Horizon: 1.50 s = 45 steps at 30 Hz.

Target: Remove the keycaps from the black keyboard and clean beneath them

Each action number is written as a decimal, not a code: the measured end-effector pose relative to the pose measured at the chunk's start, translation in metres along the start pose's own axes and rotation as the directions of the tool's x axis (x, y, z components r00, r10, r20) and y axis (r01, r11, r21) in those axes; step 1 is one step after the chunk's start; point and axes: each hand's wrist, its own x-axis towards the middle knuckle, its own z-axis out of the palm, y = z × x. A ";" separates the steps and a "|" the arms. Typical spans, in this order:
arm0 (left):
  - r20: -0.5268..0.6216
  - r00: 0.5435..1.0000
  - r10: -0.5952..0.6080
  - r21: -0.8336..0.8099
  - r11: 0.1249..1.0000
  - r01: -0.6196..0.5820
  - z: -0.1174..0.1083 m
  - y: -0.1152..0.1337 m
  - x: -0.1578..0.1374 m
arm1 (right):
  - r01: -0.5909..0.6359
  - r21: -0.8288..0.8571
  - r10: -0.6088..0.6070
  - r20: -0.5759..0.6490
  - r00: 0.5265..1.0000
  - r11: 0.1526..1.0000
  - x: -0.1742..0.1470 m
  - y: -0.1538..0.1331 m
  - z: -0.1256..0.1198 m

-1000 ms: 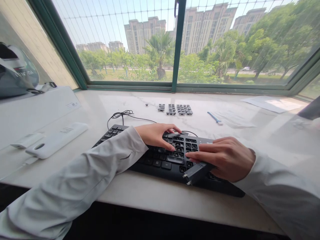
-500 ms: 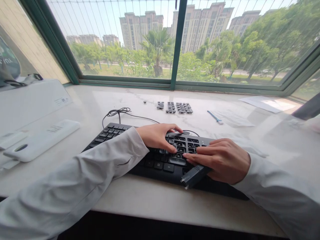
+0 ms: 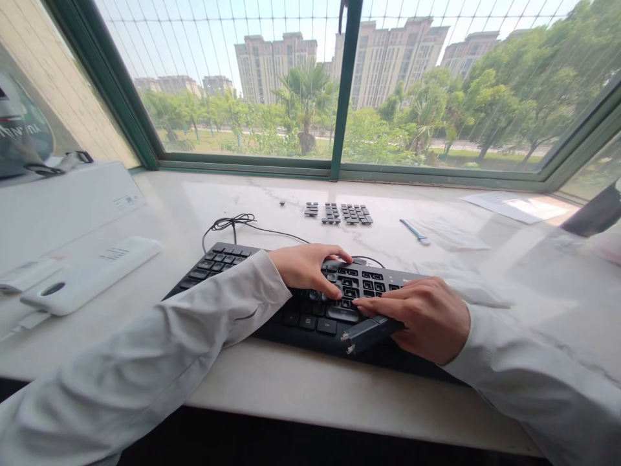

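A black keyboard (image 3: pixel 310 341) lies slantwise on the white marble-look sill, several of its keycaps off toward the right end. My left hand (image 3: pixel 303 266) grips it: the fingers reach over the far edge and the thumb presses near the bare key sockets (image 3: pixel 348 283). In my right hand (image 3: pixel 429 317) is a dark keycap puller (image 3: pixel 369 334), its small pronged end pointing left over the near side of the keyboard. The right index fingertip touches the board beside a wide key (image 3: pixel 342 314). What the other right fingers do underneath is hidden.
Loose keycaps (image 3: pixel 356 214) stand in grouped rows behind the keyboard, with a single keycap (image 3: pixel 282 203) to their left. A coiled cable (image 3: pixel 235 221), a blue-handled brush (image 3: pixel 414 230), paper (image 3: pixel 514 206), a white case (image 3: pixel 97 275) and a white box (image 3: pixel 63 204) lie around.
My right hand has shifted slightly left, and the keycap puller's pronged end has risen a little leftward. The left hand keeps its grip. The whole view has tilted slightly.
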 end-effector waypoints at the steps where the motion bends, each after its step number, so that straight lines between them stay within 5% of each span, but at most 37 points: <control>1: 0.001 1.000 -0.004 0.000 1.000 0.004 0.000 0.000 0.000 | -0.032 0.004 0.032 -0.003 0.999 0.999 0.000 -0.002 0.000; 9: 0.020 1.000 -0.012 -0.028 1.000 0.013 -0.001 0.000 0.000 | -0.216 -0.019 0.216 0.014 0.976 0.976 0.004 -0.013 -0.003; 23: 0.037 0.999 -0.025 -0.039 0.999 0.027 0.000 0.002 0.000 | 0.070 -0.034 -0.071 -0.049 0.996 0.997 -0.003 0.005 0.006; 45: 0.086 0.996 -0.008 0.018 1.000 0.007 -0.002 0.008 -0.002 | 0.095 -0.003 -0.095 -0.080 0.992 0.995 -0.004 0.008 0.011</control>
